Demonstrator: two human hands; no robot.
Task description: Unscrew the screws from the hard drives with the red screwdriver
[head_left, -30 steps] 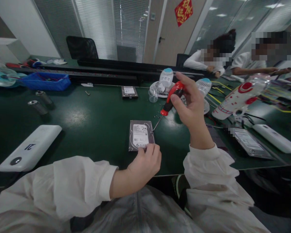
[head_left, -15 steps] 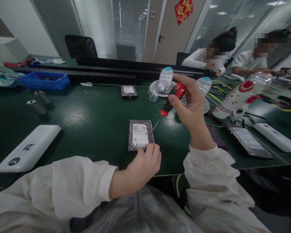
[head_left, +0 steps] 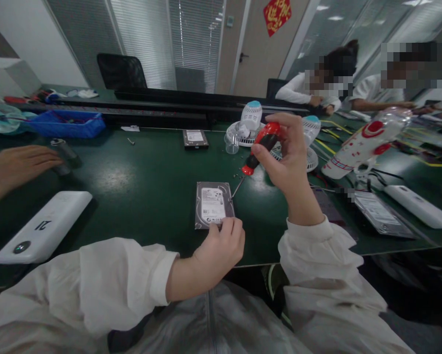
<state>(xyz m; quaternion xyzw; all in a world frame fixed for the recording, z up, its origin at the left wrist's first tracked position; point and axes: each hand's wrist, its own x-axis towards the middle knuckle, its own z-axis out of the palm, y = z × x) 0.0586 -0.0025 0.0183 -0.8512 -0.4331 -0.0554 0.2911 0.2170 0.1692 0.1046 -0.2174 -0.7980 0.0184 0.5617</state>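
Observation:
A hard drive (head_left: 212,202) lies label up on the green table in front of me. My left hand (head_left: 224,242) grips its near right corner, fingers pressed together on the edge. In my right hand (head_left: 285,152) is a red and black screwdriver (head_left: 260,150), held at a slant by the handle. Its thin shaft points down and left, and the tip meets the drive's right edge. Small loose screws (head_left: 236,175) lie just beyond the tip.
Another person's hand (head_left: 29,160) is at the metal cylinders (head_left: 64,150) on the left. A white power bank (head_left: 44,226) lies nearer. Behind are a blue tray (head_left: 68,125), a second hard drive (head_left: 195,139) and small white fans (head_left: 251,118). Another drive (head_left: 381,211) lies right.
Another person's hand has come in from the left and reached the metal cylinders. My right hand has shifted slightly on the screwdriver handle; the drive and my left hand have stayed put.

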